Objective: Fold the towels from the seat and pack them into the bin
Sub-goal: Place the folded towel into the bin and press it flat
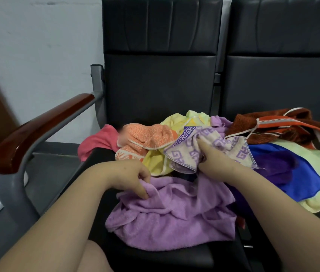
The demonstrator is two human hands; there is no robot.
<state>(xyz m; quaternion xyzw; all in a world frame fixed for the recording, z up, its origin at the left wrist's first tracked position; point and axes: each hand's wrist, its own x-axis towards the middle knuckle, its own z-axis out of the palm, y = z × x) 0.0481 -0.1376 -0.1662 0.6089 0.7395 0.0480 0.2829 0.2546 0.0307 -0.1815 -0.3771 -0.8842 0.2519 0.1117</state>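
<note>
While the left hand [135, 177] pinches a fold at the far left edge of a lilac towel [171, 218], its fingers curled into the cloth, the right hand [211, 157] grips a cream towel with a purple key pattern [222, 147]. Its thumb lies on top and its fingers are hidden under the fabric. The lilac towel lies crumpled on the near part of a black seat [161, 260], spreading from the middle toward the near edge. The patterned towel sits just beyond it, bunched and lifted a little at the near end where the right hand holds it.

Behind the hands a heap of other towels runs across the seat. An orange towel [147, 138] lies left of the patterned one and touches it, with a pink towel [96, 142] at the far left of the heap, partly beneath the orange. A yellow towel [176, 122] shows behind and below the orange one. To the right, a blue towel [286, 173] lies over a pale green-yellow towel [314, 160], with a dark purple towel [273, 163] beside the right wrist. A rust-brown towel with an orange stripe [284, 124] is farthest right, spilling onto the neighbouring seat [282, 75]. A wooden armrest [37, 130] on a grey frame stands at the left, before a pale wall [37, 36].
</note>
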